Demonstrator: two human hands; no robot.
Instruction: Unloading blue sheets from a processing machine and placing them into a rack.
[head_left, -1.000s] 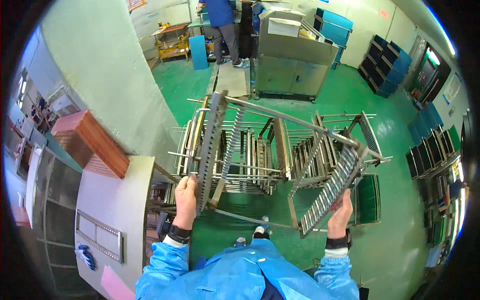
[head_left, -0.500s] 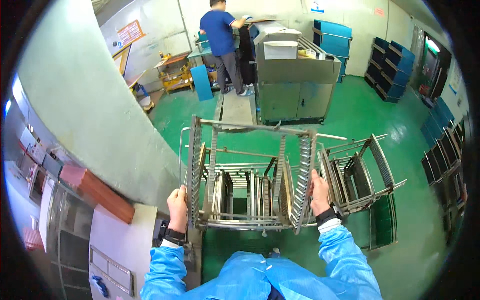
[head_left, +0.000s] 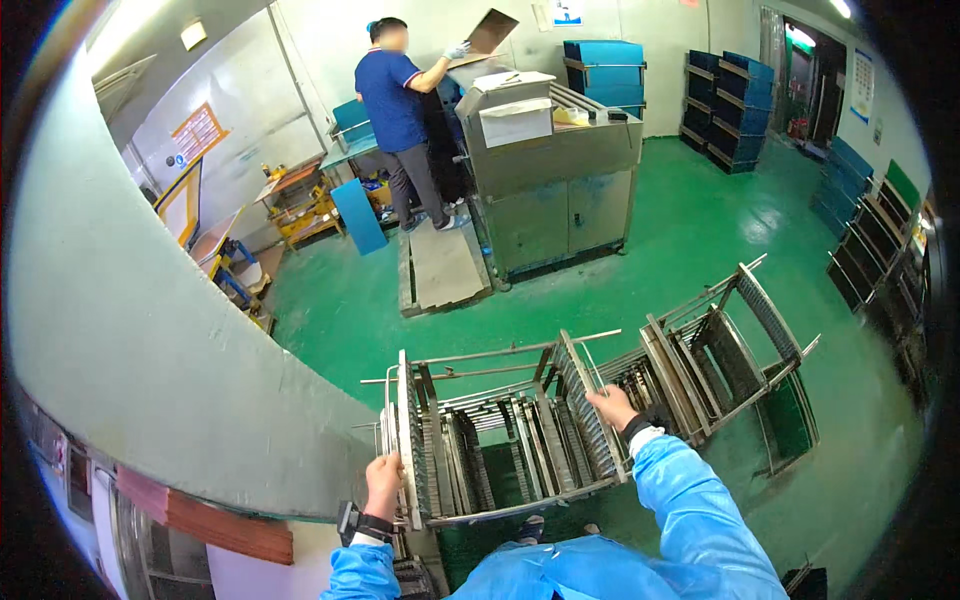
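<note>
My left hand is closed around the left end of a metal slotted rack, an open frame with ridged side panels. On the opposite side my right hand grips the same rack at its ridged right panel. The rack is low in front of me, among other metal frames standing upright in a row. How far it rests on them I cannot tell. A second stack of slotted racks stands close by on the right. I wear blue sleeves and a dark band on each wrist.
A pale curved wall rises close on my left, with reddish-brown boards below it. Ahead, a person in a blue shirt stands on a low platform beside a large metal machine. Blue stacked racks stand at the back right.
The rack in my hands has gone down and away from me, to the level of the other frames. My view has shifted. The person ahead now holds up a flat panel.
</note>
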